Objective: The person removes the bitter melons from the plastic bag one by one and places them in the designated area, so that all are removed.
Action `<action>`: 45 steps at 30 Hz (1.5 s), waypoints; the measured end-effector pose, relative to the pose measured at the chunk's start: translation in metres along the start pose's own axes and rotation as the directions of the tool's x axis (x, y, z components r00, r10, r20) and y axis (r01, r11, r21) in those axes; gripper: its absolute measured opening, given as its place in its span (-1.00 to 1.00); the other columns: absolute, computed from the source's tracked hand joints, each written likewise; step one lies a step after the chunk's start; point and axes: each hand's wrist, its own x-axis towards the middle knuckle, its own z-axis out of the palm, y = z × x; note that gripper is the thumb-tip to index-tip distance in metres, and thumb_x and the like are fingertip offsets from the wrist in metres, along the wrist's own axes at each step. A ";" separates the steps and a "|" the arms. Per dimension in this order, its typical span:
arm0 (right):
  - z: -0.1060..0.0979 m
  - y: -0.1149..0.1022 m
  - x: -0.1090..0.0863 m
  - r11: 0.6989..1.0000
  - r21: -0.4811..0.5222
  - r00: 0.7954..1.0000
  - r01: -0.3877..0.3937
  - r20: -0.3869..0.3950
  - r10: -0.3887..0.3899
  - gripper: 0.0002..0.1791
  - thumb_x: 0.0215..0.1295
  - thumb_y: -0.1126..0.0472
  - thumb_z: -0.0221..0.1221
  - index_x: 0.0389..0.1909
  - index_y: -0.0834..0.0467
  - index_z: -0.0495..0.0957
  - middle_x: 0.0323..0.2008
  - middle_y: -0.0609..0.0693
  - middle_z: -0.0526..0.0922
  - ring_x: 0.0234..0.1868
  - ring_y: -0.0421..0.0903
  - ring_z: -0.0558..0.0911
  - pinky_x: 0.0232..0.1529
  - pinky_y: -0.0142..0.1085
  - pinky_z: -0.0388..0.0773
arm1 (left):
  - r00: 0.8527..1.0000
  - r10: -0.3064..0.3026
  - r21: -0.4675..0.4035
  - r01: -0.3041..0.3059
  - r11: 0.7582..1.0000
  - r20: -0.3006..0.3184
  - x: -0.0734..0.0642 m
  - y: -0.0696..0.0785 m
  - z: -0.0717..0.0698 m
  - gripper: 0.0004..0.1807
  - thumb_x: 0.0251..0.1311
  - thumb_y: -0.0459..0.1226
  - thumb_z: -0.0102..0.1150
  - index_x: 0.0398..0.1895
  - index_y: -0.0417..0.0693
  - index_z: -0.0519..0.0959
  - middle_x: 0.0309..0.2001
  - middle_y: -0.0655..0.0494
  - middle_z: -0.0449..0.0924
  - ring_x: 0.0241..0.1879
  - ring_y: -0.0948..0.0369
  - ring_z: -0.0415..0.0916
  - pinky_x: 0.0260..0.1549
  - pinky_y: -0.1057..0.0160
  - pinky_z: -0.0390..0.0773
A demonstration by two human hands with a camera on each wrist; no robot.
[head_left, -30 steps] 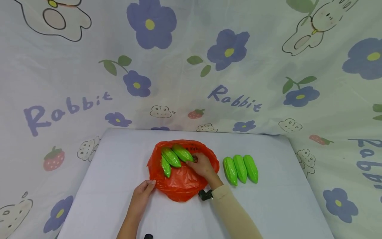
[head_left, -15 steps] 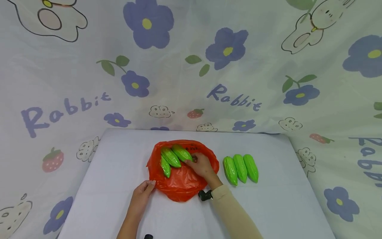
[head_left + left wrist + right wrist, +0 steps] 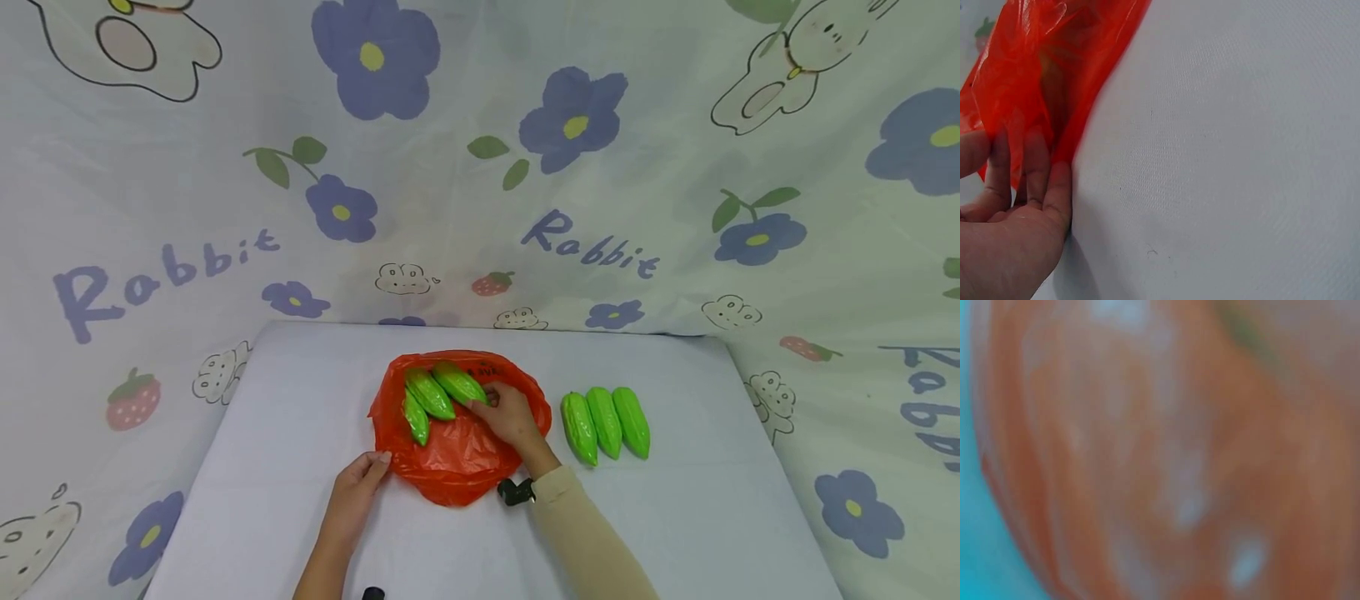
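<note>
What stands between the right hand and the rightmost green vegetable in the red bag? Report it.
Nothing visible. In the head view, the right hand reaches in at the open mouth of the red bag, thumb and fingers at the near end of the rightmost green vegetable. The right wrist view is too blurred to confirm.

The surface point(image 3: 720, 517) is white and flat, finely textured in the left wrist view. A red plastic bag point(image 3: 450, 490) sits on it, mouth spread wide, just toward 11 o'clock from the middle. At the bag's 3 o'clock, just beside it, three green vegetables point(image 3: 604, 422) lie side by side, pointing roughly 11 to 5.
</note>
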 end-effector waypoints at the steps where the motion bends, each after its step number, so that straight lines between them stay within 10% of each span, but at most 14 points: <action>1: 0.000 0.000 0.000 1.000 0.003 1.000 -0.003 -0.004 0.003 -0.53 0.34 -0.01 0.42 0.11 0.20 0.64 -0.15 0.00 0.67 -0.14 -0.04 0.59 -0.05 -0.12 0.65 | 1.000 0.005 -0.001 -0.005 1.000 0.003 0.000 0.000 0.000 -0.49 0.53 0.10 0.10 0.07 -0.19 0.61 0.04 0.01 0.64 0.14 0.07 0.47 0.19 0.13 0.52; 11: -0.006 -0.002 -0.007 0.997 0.039 0.997 -0.063 -0.030 0.064 -0.52 0.35 -0.06 0.39 0.14 0.16 0.64 -0.03 0.03 0.72 -0.01 0.00 0.67 0.02 -0.03 0.68 | 1.000 0.004 -0.002 -0.004 1.000 -0.002 0.001 -0.001 0.002 -0.49 0.53 0.10 0.10 0.05 -0.19 0.60 0.06 0.00 0.63 0.16 0.05 0.45 0.27 0.01 0.47; 45: -0.034 -0.016 -0.046 0.995 0.056 0.996 0.082 0.020 -0.083 -0.50 0.34 -0.03 0.42 0.17 0.17 0.65 0.01 0.07 0.75 0.02 0.04 0.74 -0.01 -0.09 0.71 | 1.000 0.010 -0.026 -0.010 1.000 0.004 -0.002 -0.002 -0.001 -0.48 0.52 0.12 0.11 0.04 -0.18 0.61 0.08 0.00 0.64 0.20 0.06 0.46 0.31 -0.02 0.43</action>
